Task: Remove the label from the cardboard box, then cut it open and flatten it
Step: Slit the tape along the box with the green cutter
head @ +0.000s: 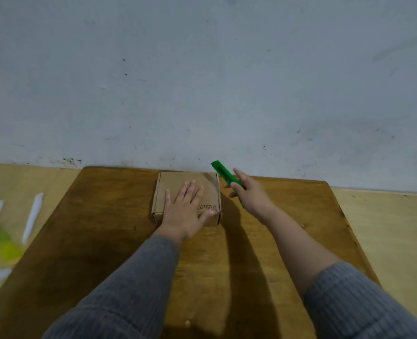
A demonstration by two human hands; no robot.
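Note:
A small brown cardboard box (173, 184) lies closed and flat on the dark wooden board (104, 228), close to the wall. Dark handwriting marks its near right top. My left hand (186, 209) rests palm down on the lid, fingers spread. My right hand (247, 194) hovers just right of the box and grips a green utility knife (223, 173), whose tip points up and left over the box's far right corner. I cannot make out any label on the box.
The board lies on a lighter plywood surface (385, 228) against a grey-white wall (202, 81). At the left edge lie blurred white strips (32, 216) and a yellow-green object (5, 245).

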